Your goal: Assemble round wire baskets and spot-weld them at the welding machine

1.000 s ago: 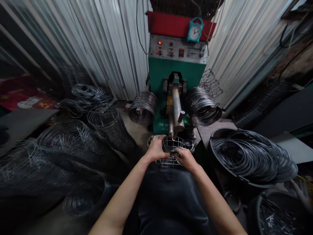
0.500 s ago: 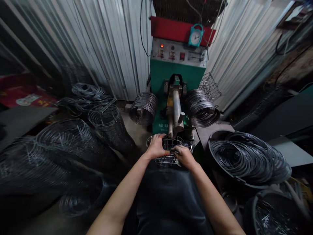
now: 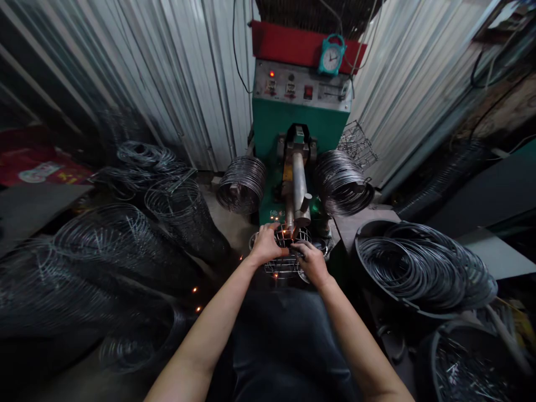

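Note:
A round wire basket [image 3: 281,268] sits under the electrodes of a green spot welding machine [image 3: 299,114]. My left hand [image 3: 265,245] is closed on the basket's left side, its thumb reaching inward across the wires. From the right, my right hand [image 3: 311,261] pinches at the basket's near right part; whether a small loose piece is between its fingers I cannot make out. Orange sparks glow at the electrode tip [image 3: 288,229] between my hands, and a few fly off to the lower left.
Wire ring coils hang at the machine's left [image 3: 242,184] and right [image 3: 342,181]. At right stand a tub of wire rings [image 3: 419,265] and a bucket of small metal pieces [image 3: 469,365]. Stacked wire cylinders [image 3: 104,240] fill the left. A teal clock [image 3: 331,56] sits atop the machine.
Sparks have appeared at the electrode tip and to the lower left. Both hands keep their places on the basket. The view has shifted slightly.

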Motion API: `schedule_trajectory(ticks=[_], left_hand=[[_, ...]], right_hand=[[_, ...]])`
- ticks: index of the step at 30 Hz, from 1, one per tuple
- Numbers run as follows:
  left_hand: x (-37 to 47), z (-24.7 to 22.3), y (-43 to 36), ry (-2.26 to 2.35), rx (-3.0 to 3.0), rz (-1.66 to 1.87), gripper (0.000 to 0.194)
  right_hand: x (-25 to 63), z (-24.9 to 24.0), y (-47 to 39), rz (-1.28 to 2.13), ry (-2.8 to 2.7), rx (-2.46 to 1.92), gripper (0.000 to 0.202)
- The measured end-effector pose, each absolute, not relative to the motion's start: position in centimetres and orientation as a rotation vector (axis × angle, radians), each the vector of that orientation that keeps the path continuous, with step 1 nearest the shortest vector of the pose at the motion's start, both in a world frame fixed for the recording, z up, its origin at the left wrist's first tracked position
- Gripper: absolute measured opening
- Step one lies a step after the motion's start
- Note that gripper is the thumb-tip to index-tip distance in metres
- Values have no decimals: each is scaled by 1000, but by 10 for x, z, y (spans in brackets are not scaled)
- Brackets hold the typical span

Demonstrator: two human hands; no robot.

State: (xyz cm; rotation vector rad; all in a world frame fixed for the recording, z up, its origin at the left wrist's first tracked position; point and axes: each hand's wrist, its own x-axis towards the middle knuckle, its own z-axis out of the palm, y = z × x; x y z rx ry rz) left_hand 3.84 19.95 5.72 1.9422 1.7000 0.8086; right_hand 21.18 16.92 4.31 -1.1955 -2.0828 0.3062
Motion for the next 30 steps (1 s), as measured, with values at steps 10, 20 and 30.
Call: schedule_trajectory(ticks=[10, 20, 30], left_hand=[[38, 62, 209, 1767, 1985, 817, 86], [38, 52, 225, 1764, 1894, 793, 87], [7, 59, 269, 1548, 1805, 720, 57]], right_hand=[[235, -11, 114, 530, -1786, -1297, 16], [265, -67, 70, 681, -1790, -1494, 17], [248, 62, 261, 489, -1985, -1258, 18]])
